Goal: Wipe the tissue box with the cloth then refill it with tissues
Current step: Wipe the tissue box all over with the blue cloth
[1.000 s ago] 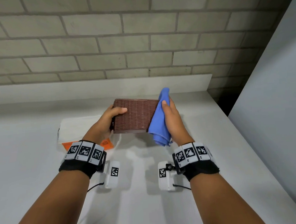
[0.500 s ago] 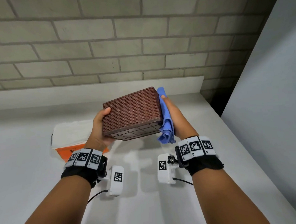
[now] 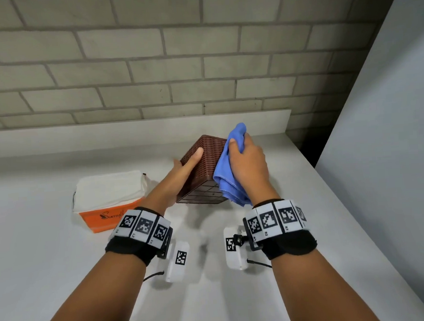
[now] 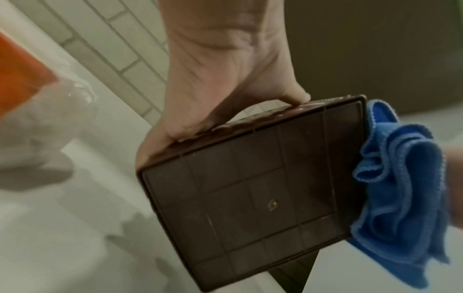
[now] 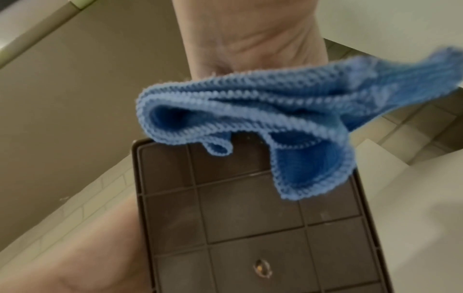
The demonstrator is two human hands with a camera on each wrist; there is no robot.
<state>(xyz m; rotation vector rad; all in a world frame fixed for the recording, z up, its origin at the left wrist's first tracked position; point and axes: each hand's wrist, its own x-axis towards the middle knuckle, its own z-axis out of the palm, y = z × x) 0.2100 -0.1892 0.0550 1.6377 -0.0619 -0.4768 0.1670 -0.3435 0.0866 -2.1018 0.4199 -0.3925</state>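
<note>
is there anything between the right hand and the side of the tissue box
Yes, only the blue cloth: the right hand holds it against the right side of the brown wicker tissue box, which the left hand holds tilted above the counter. Nothing else intervenes.

tissue pack (image 3: 109, 199) left of tissue box (image 3: 204, 168), cloth (image 3: 227, 169) on its right side

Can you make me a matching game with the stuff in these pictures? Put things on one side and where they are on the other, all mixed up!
Things:
1. box
2. cloth
3. tissue pack
4. brick wall

Places:
A. lying on the counter
B. bunched in the right hand
C. behind the counter
D. held up off the counter by the left hand

Pairs: 1-D, 2-B, 3-A, 4-C
</note>
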